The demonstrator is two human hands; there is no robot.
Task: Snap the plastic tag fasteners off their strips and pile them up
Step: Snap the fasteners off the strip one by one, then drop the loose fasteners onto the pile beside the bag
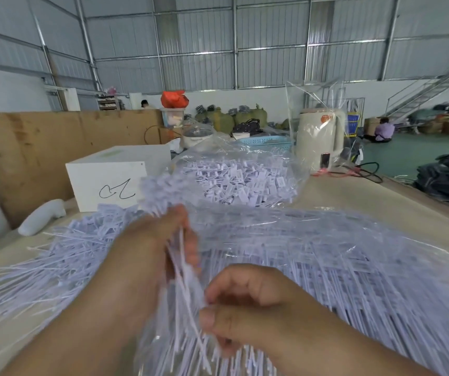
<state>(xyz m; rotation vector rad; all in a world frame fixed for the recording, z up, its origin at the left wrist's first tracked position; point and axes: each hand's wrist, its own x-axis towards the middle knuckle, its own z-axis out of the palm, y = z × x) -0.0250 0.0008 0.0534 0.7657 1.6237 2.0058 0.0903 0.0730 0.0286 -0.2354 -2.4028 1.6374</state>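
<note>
— What are your hands on?

— Your left hand (152, 240), mid-frame, grips a bunch of white plastic tag fasteners (161, 194) that fans up and to the left. Your right hand (247, 305), lower centre, pinches the thin tails of that same bunch between thumb and curled fingers. Both are blurred.

— How do the fasteners look?

— Thin white stalks, each with a small flat printed tab at one end. A loose pile (63, 245) spreads across the left of the frame; more lie under clear plastic (340, 256) on the right, and another open clear bag (239, 180) of them sits above centre.

— And the table and room around you?

— A pale wooden table (340, 191). At upper left stands a white box (109, 180) with a black scrawl, and at upper right a cream kettle (321, 137) wrapped in plastic beside a blue basket (266, 142). Behind you have corrugated metal walls, a staircase at far right, and a person (382, 131) seated on the green floor.
</note>
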